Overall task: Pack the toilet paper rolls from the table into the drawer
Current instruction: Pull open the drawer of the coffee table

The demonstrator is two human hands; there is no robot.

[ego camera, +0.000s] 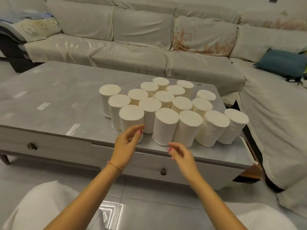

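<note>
Several white toilet paper rolls stand upright in a tight cluster on the right half of the grey coffee table. My left hand hovers open at the base of the nearest front roll, fingers curled toward it, perhaps just touching. My right hand is open over the table's front edge, just below another front roll, holding nothing. The drawer under the rolls is closed, with a dark knob on its front.
A second closed drawer with a knob sits at the left of the table front. A covered sofa wraps behind and to the right, with a blue cushion. Glossy tiled floor lies below; my knees show at bottom.
</note>
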